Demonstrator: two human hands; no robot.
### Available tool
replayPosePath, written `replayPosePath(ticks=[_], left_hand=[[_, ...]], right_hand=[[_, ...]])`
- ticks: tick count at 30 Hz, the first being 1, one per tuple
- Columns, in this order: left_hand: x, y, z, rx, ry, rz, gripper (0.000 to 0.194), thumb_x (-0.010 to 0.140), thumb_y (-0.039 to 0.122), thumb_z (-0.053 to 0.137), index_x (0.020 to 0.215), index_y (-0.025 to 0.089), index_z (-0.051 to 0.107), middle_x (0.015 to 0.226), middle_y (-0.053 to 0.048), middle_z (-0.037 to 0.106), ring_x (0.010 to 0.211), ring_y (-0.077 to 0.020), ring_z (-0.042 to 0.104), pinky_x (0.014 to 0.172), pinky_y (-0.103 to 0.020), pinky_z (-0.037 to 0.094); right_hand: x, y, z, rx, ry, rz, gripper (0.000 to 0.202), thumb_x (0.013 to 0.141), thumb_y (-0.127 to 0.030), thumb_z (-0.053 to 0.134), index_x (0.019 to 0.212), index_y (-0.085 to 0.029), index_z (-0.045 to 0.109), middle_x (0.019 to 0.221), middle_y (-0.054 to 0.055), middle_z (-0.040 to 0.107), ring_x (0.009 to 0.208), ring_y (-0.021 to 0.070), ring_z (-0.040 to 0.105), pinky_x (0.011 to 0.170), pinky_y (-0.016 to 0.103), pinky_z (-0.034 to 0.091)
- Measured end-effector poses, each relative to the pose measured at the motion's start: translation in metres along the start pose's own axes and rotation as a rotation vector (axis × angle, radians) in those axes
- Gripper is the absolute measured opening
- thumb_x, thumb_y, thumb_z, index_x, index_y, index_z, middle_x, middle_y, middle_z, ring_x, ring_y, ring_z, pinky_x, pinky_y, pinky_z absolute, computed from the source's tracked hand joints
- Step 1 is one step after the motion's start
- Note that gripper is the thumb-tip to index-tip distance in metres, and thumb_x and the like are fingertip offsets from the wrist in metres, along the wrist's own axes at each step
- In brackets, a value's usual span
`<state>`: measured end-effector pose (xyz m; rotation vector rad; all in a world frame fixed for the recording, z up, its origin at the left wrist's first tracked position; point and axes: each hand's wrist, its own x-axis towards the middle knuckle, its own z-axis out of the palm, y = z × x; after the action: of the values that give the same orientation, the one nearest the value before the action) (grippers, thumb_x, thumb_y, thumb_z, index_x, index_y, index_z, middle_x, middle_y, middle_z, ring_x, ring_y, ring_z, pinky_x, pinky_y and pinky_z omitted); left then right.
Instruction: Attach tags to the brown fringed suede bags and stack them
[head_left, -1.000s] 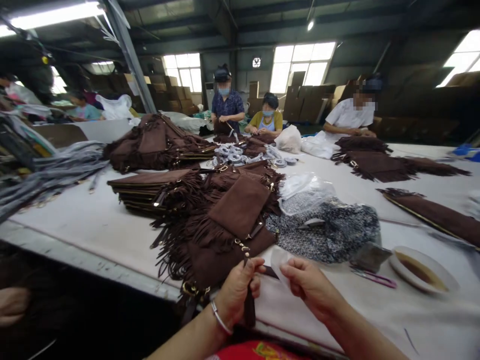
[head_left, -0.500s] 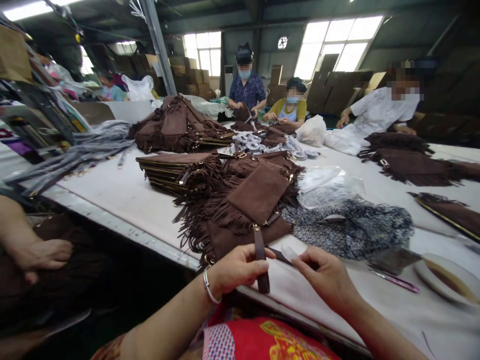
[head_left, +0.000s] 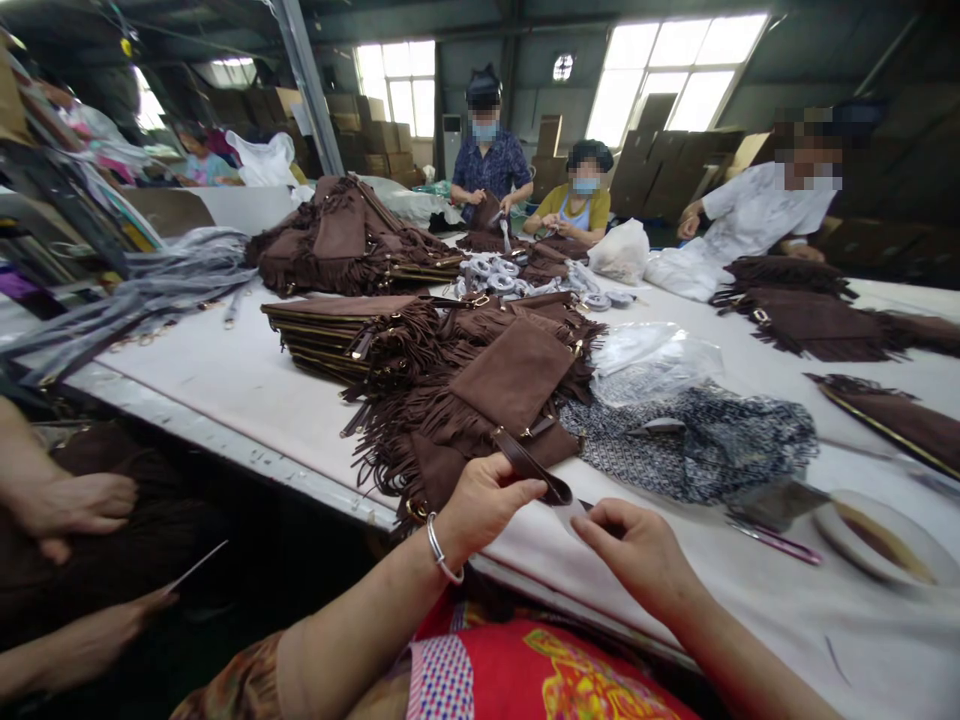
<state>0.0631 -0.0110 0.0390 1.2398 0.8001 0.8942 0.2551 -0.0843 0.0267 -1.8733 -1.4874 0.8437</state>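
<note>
My left hand is closed on a dark brown strap, pinched between thumb and fingers and bent into a curl. The strap's upper end, with a small metal fitting, lies against a brown fringed bag on the pile. Close beside it, my right hand pinches a small whitish translucent piece, which touches or overlaps the strap's curled end. Whether that piece is plastic or paper, I cannot tell. Just behind my hands, fringe and another brown flap spread over the table edge.
Stacked zipped bags lie left of the pile on the white table. To the right are a speckled cloth, a clear plastic bag, pink-handled tweezers and a shallow bowl. A co-worker's hands are at lower left.
My left hand has moved slightly up and right, and the strap has gone from hanging straight to curled toward my right hand. The co-worker's lower hand has appeared with a thin pale object.
</note>
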Motion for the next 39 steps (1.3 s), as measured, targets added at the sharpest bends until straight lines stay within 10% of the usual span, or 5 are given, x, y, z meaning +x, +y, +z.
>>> replayPosePath(ticks=[19,28,33,39], left_hand=[[-0.007,-0.02,0.01,0.017,-0.023,-0.071,0.022,0.071,0.028,0.075,0.088,0.014,0.076,0.09,-0.008,0.073,0.084,-0.0224,0.063,0.08,-0.03,0.047],[0.017,-0.025,-0.005,-0.79,0.11,-0.568,0.042,0.085,0.049,0.056,0.085,0.009,0.066,0.091,-0.015,0.07,0.082,-0.0203,0.067,0.074,-0.031,0.053],[0.042,-0.029,0.008,-0.79,0.408,-0.513,0.02,0.09,0.029,0.053,0.085,0.012,0.062,0.088,-0.01,0.07,0.081,-0.0188,0.069,0.072,-0.03,0.053],[0.038,-0.044,0.018,-0.728,0.342,-0.458,0.016,0.088,0.025,0.056,0.102,0.019,0.063,0.113,-0.009,0.066,0.102,-0.0206,0.064,0.082,-0.036,0.049]], right_hand=[[0.003,-0.008,0.01,0.171,-0.13,-0.179,0.02,0.078,-0.038,0.066,0.086,-0.021,0.071,0.08,0.003,0.064,0.077,0.0196,0.056,0.07,0.029,0.042],[-0.001,-0.008,0.008,0.69,-0.282,0.147,0.032,0.073,-0.046,0.07,0.072,-0.014,0.067,0.064,0.0,0.054,0.061,0.0123,0.042,0.058,0.025,0.032],[-0.01,-0.003,0.006,0.646,-0.281,0.202,0.037,0.072,-0.05,0.069,0.066,-0.014,0.064,0.06,0.0,0.052,0.059,0.0117,0.04,0.056,0.025,0.031],[0.008,0.0,0.012,0.353,-0.178,0.259,0.039,0.072,-0.052,0.061,0.055,-0.017,0.059,0.045,-0.004,0.043,0.044,0.01,0.035,0.045,0.025,0.024]])
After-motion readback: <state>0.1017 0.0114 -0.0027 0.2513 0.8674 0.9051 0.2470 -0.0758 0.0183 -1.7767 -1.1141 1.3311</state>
